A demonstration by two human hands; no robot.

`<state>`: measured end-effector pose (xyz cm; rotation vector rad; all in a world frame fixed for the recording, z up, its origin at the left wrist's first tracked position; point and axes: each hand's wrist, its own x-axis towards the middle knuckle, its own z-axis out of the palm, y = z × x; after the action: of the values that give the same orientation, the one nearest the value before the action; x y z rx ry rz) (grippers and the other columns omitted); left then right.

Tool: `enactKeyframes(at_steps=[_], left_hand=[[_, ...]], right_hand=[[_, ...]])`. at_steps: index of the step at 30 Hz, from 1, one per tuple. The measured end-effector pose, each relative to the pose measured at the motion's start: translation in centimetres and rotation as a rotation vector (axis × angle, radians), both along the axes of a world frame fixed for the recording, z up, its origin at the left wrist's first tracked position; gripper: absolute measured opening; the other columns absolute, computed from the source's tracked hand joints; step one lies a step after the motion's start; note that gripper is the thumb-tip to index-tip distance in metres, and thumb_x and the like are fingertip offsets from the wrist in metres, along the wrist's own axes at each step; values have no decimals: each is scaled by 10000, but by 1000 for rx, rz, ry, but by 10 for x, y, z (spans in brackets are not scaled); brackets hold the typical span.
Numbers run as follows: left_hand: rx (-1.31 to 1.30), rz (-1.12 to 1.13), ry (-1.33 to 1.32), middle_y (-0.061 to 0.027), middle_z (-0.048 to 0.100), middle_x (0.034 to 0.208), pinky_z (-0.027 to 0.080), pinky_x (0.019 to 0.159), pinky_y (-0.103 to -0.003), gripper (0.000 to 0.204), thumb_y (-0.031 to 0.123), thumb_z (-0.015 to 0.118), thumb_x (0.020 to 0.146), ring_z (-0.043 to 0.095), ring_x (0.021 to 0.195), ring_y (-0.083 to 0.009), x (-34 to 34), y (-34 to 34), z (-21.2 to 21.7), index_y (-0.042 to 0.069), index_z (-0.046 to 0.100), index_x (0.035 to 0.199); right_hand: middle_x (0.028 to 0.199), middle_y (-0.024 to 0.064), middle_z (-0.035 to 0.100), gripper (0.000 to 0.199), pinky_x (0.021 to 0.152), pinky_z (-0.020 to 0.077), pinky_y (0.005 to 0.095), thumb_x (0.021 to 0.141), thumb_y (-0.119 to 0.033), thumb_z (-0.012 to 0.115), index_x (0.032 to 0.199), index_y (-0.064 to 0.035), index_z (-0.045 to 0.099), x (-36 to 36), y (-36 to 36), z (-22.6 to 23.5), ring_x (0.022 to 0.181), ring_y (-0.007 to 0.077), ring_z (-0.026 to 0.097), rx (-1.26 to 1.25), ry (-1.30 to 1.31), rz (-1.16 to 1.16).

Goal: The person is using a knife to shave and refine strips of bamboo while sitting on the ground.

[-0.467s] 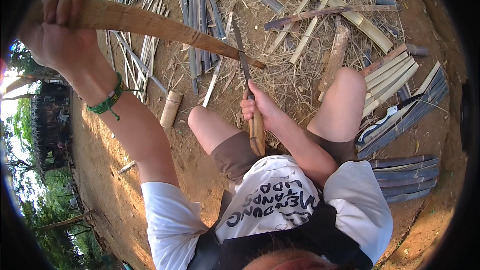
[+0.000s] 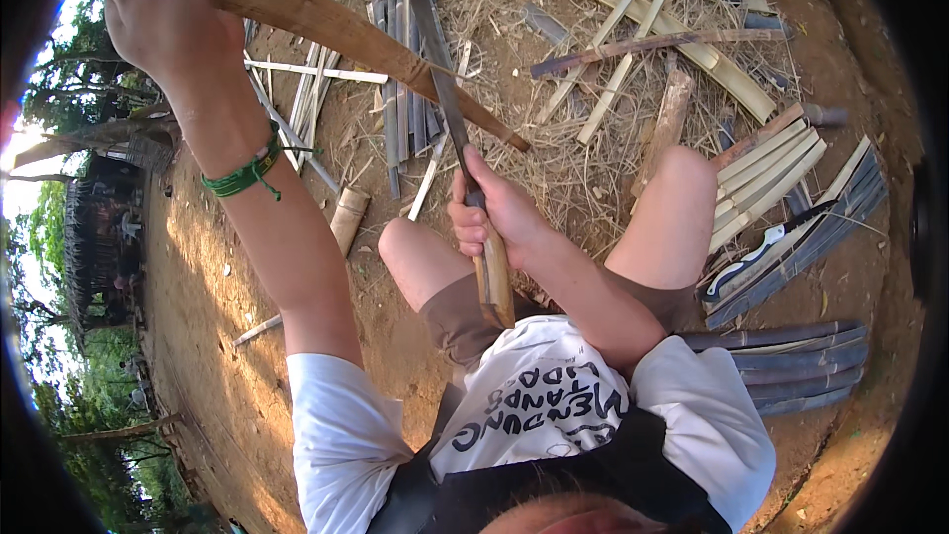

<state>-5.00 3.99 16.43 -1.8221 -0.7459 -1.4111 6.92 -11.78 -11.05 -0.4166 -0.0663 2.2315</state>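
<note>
Closed firmly, the right hand (image 2: 494,213) wraps the wooden handle of a long knife (image 2: 436,49), fingers curled around it and thumb lying toward the blade. Likewise closed, the left hand (image 2: 173,25) grips the upper part of a bamboo strip (image 2: 331,28); its fingertips are not visible. One green wristband (image 2: 245,176) is noted on the left wrist.

The bamboo strip slants from the raised left hand down to a free end beyond the knees. The knife blade points up and away, crossing the strip in its lower half; whether the edge is cutting in cannot be told.

Ground beyond the knees carries loose shavings (image 2: 593,183) and crossed bamboo pieces. Beside the left knee lies a short bamboo tube (image 2: 349,220). To the right, a saw (image 2: 756,262) with a white and black handle rests on dark split strips (image 2: 858,200), near pale split pieces (image 2: 769,181). Closer to the body lies a dark bundle (image 2: 811,361).
</note>
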Motion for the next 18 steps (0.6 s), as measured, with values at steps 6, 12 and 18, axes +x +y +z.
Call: enactKeyframes(at_steps=[6,12,18], left_hand=[[-77,-468,-489,-141,671,1040,459,925,-369,303,300,436,1060,597,1009,-219,66,-10,-11,36,581,1026],[-197,-652,-394,-144,660,1102,428,969,-364,310,305,422,1068,577,1063,-217,38,-20,0,39,580,1073],[-272,-734,-395,-148,648,1165,396,1014,-358,322,310,407,1075,557,1117,-214,38,-16,-9,41,578,1120]], right_hand=[[528,-67,361,482,430,373,277,998,-634,428,821,-192,502,-1,-1,44,423,76,379,172,30,7],[534,-67,372,481,431,375,271,997,-626,449,821,-179,481,-2,15,21,427,67,379,-12,-34,-48],[537,-58,377,480,427,382,285,1000,-619,451,831,-171,481,0,0,83,422,78,382,344,5,0]])
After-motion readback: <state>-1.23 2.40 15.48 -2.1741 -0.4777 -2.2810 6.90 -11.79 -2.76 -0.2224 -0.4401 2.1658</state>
